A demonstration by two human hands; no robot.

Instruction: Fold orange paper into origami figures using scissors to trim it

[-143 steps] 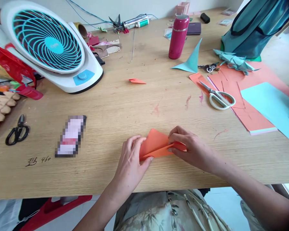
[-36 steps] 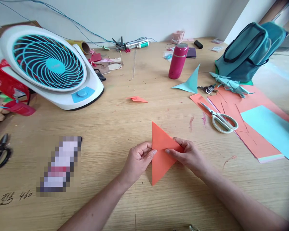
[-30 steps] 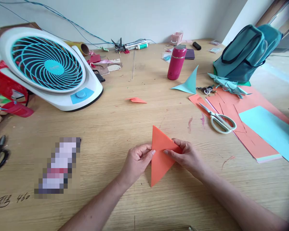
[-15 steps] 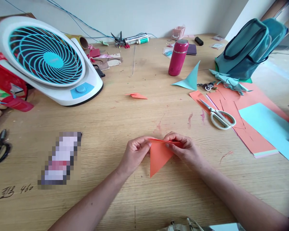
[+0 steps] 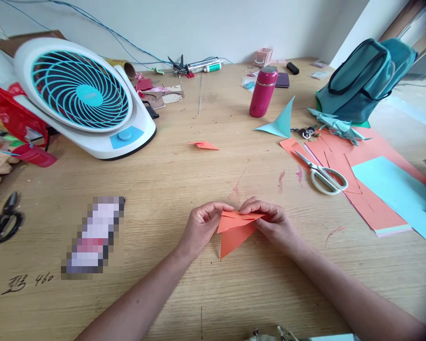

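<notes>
Between my two hands is a folded sheet of orange paper (image 5: 236,239), held just above the wooden table. A narrow flap lies across its upper edge, and a triangular point hangs down below. My left hand (image 5: 204,225) pinches the paper's left edge, its thumb hidden behind the flap. At the upper right, my right hand (image 5: 270,218) grips the paper between fingers and thumb. A small folded orange paper piece (image 5: 205,145) rests on the table farther off. To the right, white-handled scissors (image 5: 324,177) lie on a stack of orange paper (image 5: 379,208).
A white and blue fan (image 5: 92,99) stands at the back left, above a blurred-out flat object (image 5: 94,234) and black scissors (image 5: 7,220). A magenta flask (image 5: 263,92), a folded teal paper (image 5: 280,121), keys (image 5: 307,132) and a teal bag (image 5: 358,85) stand or lie at the back right.
A flap at the top of the orange paper has come down toward me over the hanging triangle. My fingers have shifted slightly along the upper edge. The view has tilted a little.
</notes>
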